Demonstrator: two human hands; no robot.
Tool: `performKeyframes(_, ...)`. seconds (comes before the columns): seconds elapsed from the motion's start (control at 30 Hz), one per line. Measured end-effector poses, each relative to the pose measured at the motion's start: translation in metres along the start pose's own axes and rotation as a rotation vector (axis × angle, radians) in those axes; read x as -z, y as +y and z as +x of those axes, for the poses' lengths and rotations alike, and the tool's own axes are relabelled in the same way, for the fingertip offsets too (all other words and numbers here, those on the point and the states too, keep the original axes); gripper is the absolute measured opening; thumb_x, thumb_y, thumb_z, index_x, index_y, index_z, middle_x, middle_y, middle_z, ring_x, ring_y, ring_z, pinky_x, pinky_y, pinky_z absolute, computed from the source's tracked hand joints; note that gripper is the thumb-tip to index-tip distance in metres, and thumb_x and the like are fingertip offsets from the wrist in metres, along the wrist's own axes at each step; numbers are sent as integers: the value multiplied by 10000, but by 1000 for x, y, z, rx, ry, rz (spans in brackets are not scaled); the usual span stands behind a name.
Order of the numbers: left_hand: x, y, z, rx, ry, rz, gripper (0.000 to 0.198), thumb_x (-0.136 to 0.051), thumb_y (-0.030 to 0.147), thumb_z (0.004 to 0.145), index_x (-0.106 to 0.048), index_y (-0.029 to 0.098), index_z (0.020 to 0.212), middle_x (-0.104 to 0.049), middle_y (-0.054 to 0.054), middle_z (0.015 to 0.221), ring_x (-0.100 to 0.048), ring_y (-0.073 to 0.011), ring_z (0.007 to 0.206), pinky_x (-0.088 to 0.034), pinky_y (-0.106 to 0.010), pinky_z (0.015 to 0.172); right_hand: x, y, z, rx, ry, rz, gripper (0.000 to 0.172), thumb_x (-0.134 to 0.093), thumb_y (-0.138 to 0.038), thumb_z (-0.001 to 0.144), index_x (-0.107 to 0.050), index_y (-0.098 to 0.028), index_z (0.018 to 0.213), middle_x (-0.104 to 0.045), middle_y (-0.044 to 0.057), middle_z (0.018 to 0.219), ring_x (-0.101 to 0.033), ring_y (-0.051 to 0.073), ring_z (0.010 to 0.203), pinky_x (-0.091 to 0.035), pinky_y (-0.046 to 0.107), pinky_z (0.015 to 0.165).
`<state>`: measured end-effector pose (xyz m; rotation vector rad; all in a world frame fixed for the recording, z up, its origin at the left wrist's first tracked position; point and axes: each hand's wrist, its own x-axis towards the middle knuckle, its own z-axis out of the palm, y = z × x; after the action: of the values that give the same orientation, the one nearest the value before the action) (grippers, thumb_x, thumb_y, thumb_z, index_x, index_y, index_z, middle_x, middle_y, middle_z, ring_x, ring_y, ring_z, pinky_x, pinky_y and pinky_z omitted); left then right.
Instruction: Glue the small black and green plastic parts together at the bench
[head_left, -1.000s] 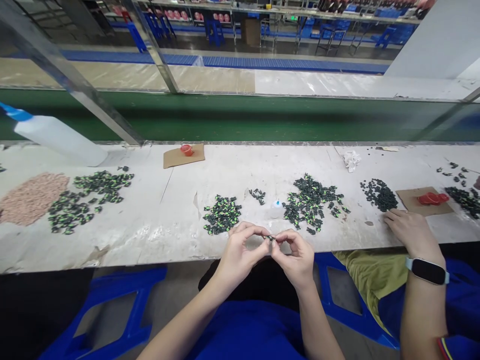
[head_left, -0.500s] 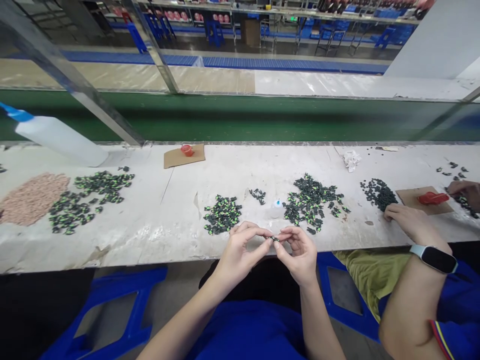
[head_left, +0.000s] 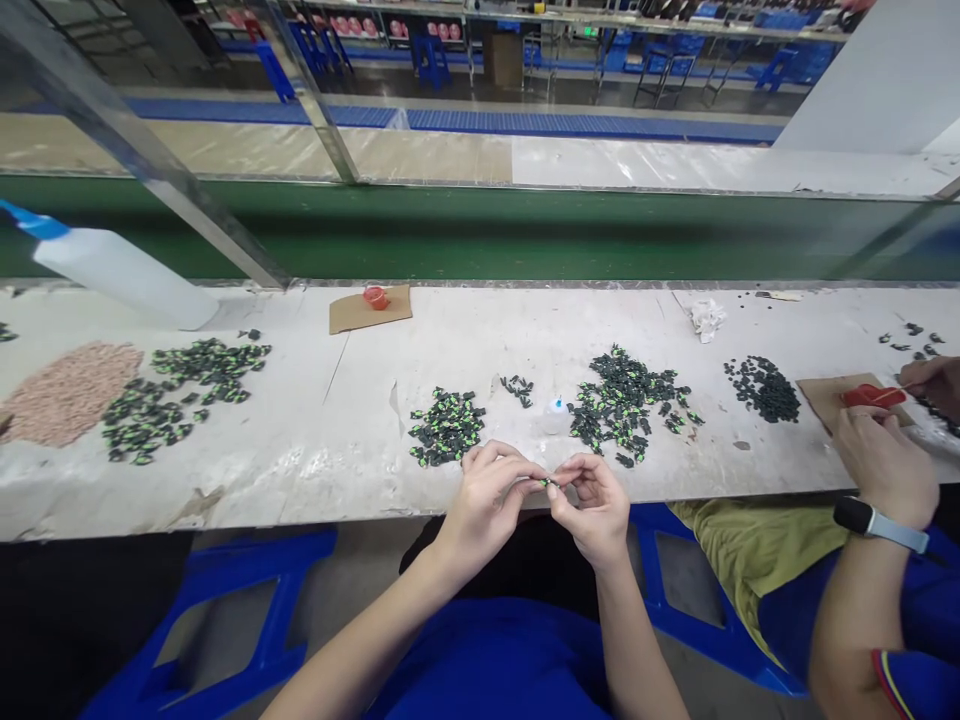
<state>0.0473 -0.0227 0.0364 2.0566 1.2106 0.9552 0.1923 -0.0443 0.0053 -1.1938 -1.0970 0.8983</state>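
Note:
Between my fingertips, just above the table's front edge, is a small black-and-green part [head_left: 549,483]; its exact kind is too small to make out. My left hand [head_left: 491,500] pinches it from the left, fingers closed. From the right, my right hand [head_left: 594,505] holds it between thumb and fingertips. A pile of similar black-and-green parts [head_left: 448,428] lies just beyond my left hand. Beyond my right hand is a larger pile of these parts [head_left: 622,395]. A small white bottle with a blue tip [head_left: 556,415] stands between the piles, near a few dark pieces [head_left: 517,390].
At right, a co-worker's hand [head_left: 885,465] is by a red object [head_left: 874,396] on cardboard, near black pieces [head_left: 763,388]. Leftward are pinkish pieces [head_left: 71,390], more black-and-green parts [head_left: 214,368] and a large white bottle [head_left: 124,275]. A red cup [head_left: 376,297] sits on cardboard at the back.
My left fingers have shifted slightly around the small part, which stays between both hands. The co-worker's hand has moved right, from the black pieces to the red object.

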Motion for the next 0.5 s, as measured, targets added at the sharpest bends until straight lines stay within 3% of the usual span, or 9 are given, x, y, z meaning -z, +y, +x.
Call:
performKeyframes(0.17, -13, -9, 5, 34, -151, 8, 222, -495, 150, 902, -646, 266, 1016, -740, -16, 922, -615, -209, 934, -342, -399, 904, 23, 3, 6, 43, -10, -129, 52, -680, -211, 717, -654, -206, 762, -650, 5, 680, -634, 141, 608, -549, 252, 573)
performKeyframes(0.23, -10, -19, 12, 54, -125, 64, 259, -470, 134, 908, -623, 256, 1077, -740, -34, 952, -601, -228, 979, -319, -432, 931, 40, 7, 9, 80, 120, -246, 43, -674, -236, 744, -672, -197, 727, -657, 22, 702, -633, 157, 636, -545, 278, 596)
performKeyframes(0.37, 8, -45, 33, 128, 74, 304, 247, -468, 146, 902, -649, 230, 1049, -722, -102, 1007, -546, -300, 1030, -290, -498, 926, 73, 12, 20, 111, 606, -448, 197, -654, -327, 796, -716, -153, 864, -717, 107, 870, -672, 237, 807, -552, 411, 771)
performKeyframes(0.43, 15, -57, 42, 128, 102, 420, 227, -490, 150, 883, -673, 222, 996, -714, -126, 969, -521, -330, 1032, -284, -522, 918, 77, 11, 26, 183, 671, -552, 249, -649, -345, 809, -719, -140, 933, -711, 149, 1009, -652, 287, 987, -519, 475, 880)
performKeyframes(0.5, 16, -65, 49, 100, 73, 514, 192, -518, 140, 851, -693, 217, 872, -704, -135, 878, -509, -344, 998, -287, -537, 905, 70, 7, 32, 283, 588, -659, 276, -665, -354, 806, -714, -153, 989, -696, 149, 1080, -581, 308, 1135, -454, 520, 980)
